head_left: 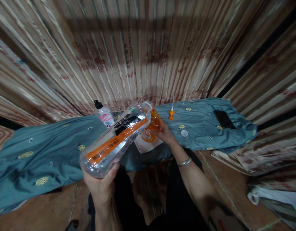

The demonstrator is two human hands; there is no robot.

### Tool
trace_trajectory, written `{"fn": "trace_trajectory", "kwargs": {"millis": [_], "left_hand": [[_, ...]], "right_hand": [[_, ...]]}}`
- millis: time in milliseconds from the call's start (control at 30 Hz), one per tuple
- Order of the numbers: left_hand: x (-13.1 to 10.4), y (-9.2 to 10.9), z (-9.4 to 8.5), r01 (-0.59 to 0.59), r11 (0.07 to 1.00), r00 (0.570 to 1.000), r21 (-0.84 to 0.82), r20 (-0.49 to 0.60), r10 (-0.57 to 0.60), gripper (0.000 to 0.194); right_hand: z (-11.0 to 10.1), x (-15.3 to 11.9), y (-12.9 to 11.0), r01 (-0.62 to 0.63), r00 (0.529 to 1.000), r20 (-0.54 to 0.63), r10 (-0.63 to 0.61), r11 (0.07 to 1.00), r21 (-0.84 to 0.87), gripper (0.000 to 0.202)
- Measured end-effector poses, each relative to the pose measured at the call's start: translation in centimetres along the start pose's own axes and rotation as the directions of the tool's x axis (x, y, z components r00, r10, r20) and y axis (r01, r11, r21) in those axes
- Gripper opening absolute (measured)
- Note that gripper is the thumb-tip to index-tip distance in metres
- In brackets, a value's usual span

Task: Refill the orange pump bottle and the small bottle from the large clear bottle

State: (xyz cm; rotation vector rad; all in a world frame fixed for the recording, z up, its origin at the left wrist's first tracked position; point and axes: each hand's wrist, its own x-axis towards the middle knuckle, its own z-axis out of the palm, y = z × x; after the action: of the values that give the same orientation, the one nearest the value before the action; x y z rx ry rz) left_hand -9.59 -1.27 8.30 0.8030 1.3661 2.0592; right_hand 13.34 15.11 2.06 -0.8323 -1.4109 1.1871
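The left hand (99, 186) clasps the base of a big clear bottle (116, 141), tilted with its neck close by the orange bottle (155, 121) that the right hand (165, 131) wraps around. Should either grip slip, or the necks sit out of line, any liquid could run onto the white printed item (148, 147) beneath the right hand.

Striped curtains (138, 57) with reddish prints fill the upper frame, a dark pole (260, 54) slanting at upper right; a teal-draped counter (63, 144) spans mid-frame; dim brown tiled floor (54, 207) shows lower left.
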Motion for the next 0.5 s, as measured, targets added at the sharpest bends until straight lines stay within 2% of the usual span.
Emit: {"fn": "trace_trajectory", "kwargs": {"millis": [300,500], "left_hand": [[-0.15,0.27,0.26,-0.064,0.994,0.997,0.083,0.054,0.06,0.075],[-0.27,0.24,0.12,-0.064,0.993,0.996,0.098,0.064,0.058,0.079]], "right_hand": [[-0.02,-0.04,-0.17,0.012,1.0,-0.011,-0.012,1.0,-0.009,0.086],[0.11,-0.08,-0.69,-0.009,1.0,-0.017,0.009,1.0,-0.01,0.088]]}}
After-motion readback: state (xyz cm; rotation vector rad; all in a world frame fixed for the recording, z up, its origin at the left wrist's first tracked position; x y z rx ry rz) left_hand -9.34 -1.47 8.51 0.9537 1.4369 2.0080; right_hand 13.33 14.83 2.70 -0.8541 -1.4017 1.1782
